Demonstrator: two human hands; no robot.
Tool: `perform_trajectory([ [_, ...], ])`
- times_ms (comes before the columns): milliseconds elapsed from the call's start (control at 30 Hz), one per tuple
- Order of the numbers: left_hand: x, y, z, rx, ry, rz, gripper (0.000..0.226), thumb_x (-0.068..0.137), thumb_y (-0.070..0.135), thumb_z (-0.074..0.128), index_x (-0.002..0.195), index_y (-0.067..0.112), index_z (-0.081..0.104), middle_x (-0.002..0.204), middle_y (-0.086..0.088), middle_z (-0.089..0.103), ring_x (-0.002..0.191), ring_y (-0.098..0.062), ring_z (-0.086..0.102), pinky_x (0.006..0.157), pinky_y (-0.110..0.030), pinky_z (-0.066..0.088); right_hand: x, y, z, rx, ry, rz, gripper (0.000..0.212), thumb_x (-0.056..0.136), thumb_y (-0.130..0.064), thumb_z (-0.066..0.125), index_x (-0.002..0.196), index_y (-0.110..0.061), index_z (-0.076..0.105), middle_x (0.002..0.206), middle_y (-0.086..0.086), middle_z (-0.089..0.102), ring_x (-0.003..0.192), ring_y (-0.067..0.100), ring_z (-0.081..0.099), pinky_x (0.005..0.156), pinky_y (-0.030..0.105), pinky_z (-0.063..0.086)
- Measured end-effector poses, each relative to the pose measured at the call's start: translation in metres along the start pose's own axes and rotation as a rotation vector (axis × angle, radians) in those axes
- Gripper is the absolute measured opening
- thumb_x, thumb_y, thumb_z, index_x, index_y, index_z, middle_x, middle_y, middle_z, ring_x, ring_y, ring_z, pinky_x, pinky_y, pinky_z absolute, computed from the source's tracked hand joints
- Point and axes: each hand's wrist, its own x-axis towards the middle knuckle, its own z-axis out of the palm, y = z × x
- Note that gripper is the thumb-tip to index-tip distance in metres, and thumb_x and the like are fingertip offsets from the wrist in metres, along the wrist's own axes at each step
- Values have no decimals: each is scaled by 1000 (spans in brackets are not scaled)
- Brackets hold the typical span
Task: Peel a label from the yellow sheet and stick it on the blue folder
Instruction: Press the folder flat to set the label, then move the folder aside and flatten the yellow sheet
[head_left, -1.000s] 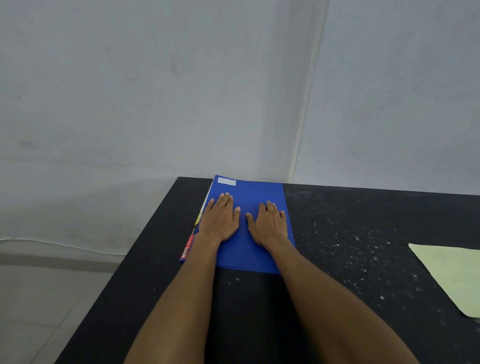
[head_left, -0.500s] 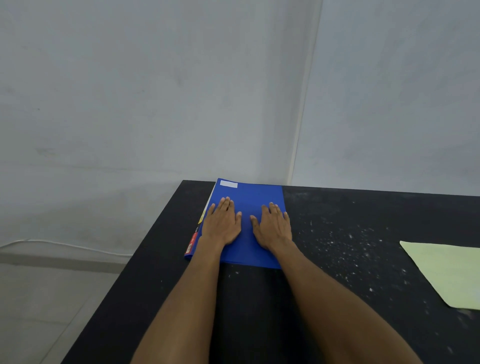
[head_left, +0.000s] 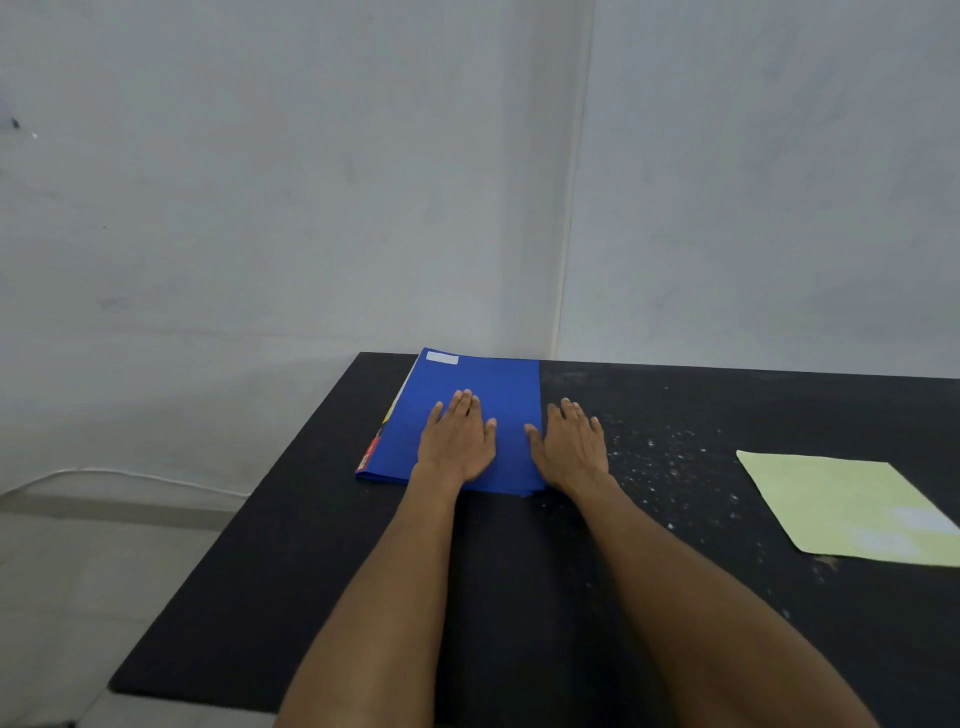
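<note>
The blue folder (head_left: 498, 384) lies flat at the far left of the black table (head_left: 519, 571), with a small white label (head_left: 442, 357) stuck near its far left corner. My left hand (head_left: 457, 441) rests palm down on the folder, fingers spread, holding nothing. My right hand (head_left: 571, 447) lies palm down across the folder's right edge, mostly on the table, thumb on the blue cover. The yellow sheet (head_left: 852, 509) lies flat at the right, apart from both hands.
Coloured paper edges (head_left: 375, 441), red and yellow, stick out under the folder's left side. White specks (head_left: 665, 457) dot the table between folder and sheet. Grey walls meet in a corner behind the table. The table's left edge drops to a tiled floor.
My right hand has slid to the right, off most of the folder and onto the table. My left hand stays flat on the folder. The view has shifted slightly.
</note>
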Motion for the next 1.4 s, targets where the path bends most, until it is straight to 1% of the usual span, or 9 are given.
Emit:
perform_trajectory([
  [233, -13, 58, 9, 10, -26, -1, 62, 106, 38, 21, 157, 3, 13, 167, -10, 11, 155, -22, 5, 125, -43, 4, -20, 57, -23, 7, 19, 18, 62, 101, -47, 34, 149, -7, 31, 161, 14, 23, 150, 27, 18, 123, 47, 15],
  [400, -14, 111, 21, -1, -29, 19, 62, 107, 38, 19, 158, 3, 10, 168, -9, 7, 155, -20, 2, 125, -42, 2, -32, 109, -42, -11, 27, 40, 62, 101, -46, 33, 150, -7, 30, 161, 14, 23, 150, 28, 18, 123, 47, 15],
  [700, -10, 212, 44, 6, -24, 78, 62, 106, 37, 19, 158, 3, 9, 167, -10, 6, 155, -21, 1, 125, -41, 2, -43, 206, -69, -40, 55, 98, 60, 101, -45, 34, 148, -6, 34, 160, 14, 26, 150, 28, 21, 122, 47, 17],
  [867, -4, 268, 62, -5, -50, 129, 62, 106, 37, 18, 157, 2, 9, 167, -11, 6, 155, -21, 2, 125, -39, 1, -50, 258, -77, -55, 74, 153, 60, 101, -46, 34, 145, -6, 40, 159, 14, 29, 149, 28, 23, 121, 48, 19],
  [1033, -2, 315, 75, -47, -62, 164, 62, 106, 35, 19, 157, 0, 9, 167, -12, 6, 155, -21, 2, 125, -37, 1, -59, 295, -83, -77, 59, 198, 60, 101, -46, 34, 146, -6, 37, 159, 14, 28, 149, 27, 22, 121, 47, 20],
  [1167, -1, 348, 86, -54, -72, 194, 62, 106, 34, 19, 157, 0, 9, 167, -12, 5, 155, -21, 1, 126, -37, 1, -65, 328, -85, -70, 69, 226, 60, 101, -45, 34, 145, -5, 39, 159, 15, 29, 149, 28, 23, 121, 47, 20],
  [1400, 1, 385, 96, -66, -93, 219, 61, 106, 34, 18, 157, 0, 9, 167, -13, 5, 155, -22, 2, 126, -37, 2, -68, 364, -89, -70, 104, 250, 60, 100, -45, 36, 143, -3, 41, 156, 16, 35, 147, 28, 28, 120, 48, 22],
])
